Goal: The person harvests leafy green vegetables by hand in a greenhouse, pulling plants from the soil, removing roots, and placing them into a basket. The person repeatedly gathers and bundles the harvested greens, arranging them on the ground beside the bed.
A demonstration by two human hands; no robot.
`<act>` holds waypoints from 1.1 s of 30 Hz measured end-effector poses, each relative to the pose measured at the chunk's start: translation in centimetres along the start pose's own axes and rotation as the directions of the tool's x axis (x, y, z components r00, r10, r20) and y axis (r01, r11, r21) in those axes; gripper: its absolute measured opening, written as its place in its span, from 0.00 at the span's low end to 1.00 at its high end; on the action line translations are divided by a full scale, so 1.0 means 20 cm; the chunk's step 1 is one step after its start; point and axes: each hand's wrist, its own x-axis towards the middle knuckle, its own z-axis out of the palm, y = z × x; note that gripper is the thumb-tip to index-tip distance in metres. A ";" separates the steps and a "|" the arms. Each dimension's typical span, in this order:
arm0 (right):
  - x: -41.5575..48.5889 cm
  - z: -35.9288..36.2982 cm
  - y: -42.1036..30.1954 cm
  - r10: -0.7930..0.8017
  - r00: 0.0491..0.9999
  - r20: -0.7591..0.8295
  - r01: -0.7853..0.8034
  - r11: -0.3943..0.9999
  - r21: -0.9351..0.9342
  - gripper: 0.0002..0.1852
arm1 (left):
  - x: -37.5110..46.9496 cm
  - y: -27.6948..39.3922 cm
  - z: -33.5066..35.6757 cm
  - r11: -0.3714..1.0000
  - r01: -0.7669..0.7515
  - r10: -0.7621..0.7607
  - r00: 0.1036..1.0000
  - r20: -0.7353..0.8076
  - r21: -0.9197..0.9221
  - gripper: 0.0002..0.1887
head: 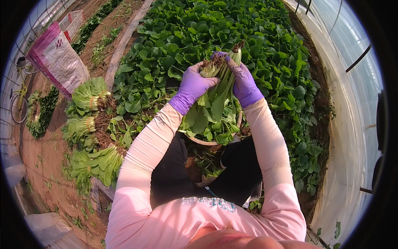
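Observation:
My left hand [192,85], in a purple glove, grips the root ends of several pulled leafy green plants [207,69]. Soil clings to their roots. My right hand [245,79], gloved alike, holds the pale stalks of another plant [235,59], its root end pointing up and away from me. The long leaves hang down between my hands over a round basin [206,142] on the ground between my knees. Loose green leaves [224,137] lie in the basin. Some fingers of both hands are hidden behind the stalks.
A dense bed of leafy greens [192,31] grows ahead. At left lie rubber-banded bundles of greens [90,96], roots toward me. Behind them stand a white and purple sack [63,59] and a plastic crate [72,23]. Plastic greenhouse sheeting [339,124] rises along the right.

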 end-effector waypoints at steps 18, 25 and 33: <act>-0.06 0.06 -0.02 -0.013 1.000 0.023 0.018 0.969 -0.247 0.16 | 0.01 0.02 -0.03 0.948 0.135 -0.120 0.990 0.068 -0.287 0.22; -0.03 -0.07 -0.05 -0.026 0.987 0.160 0.106 0.848 -0.518 0.15 | -0.03 0.13 -0.12 0.959 0.181 -0.156 0.979 0.128 -0.218 0.20; -0.01 -0.16 -0.05 -0.154 0.980 0.129 0.165 0.246 -0.955 0.13 | 0.00 0.05 -0.20 0.845 -0.075 0.120 0.992 -0.050 0.530 0.27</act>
